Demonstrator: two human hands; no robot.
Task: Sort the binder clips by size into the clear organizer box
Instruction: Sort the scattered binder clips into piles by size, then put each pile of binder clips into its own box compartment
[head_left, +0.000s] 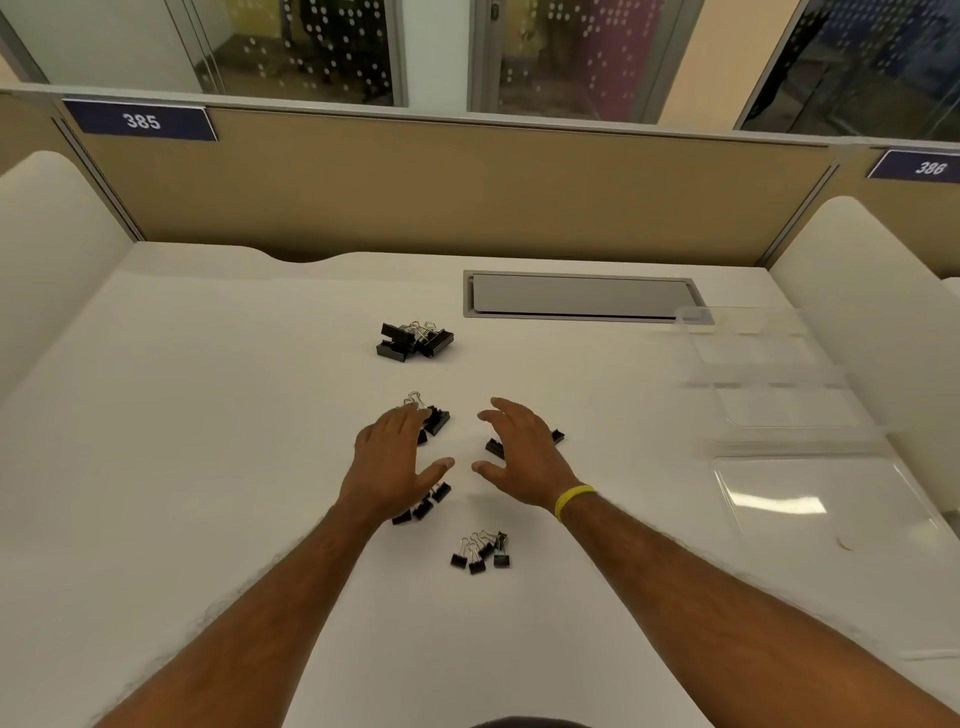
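The left hand (397, 457) and right hand (522, 457) hover with fingers spread, gripping nothing. Around them, black binder clips (480, 553) with silver handles lie in separate heaps on the bench (208, 467), seemingly grouped by size. The clear organizer box (769, 374), well to the right, looks empty, so all the filling appears left.

Light: warm, even, overhead.
Glare: white streak on clear lid (774, 503), near right.
Blur: clear organizer box (769, 374) smeared; edges bow.
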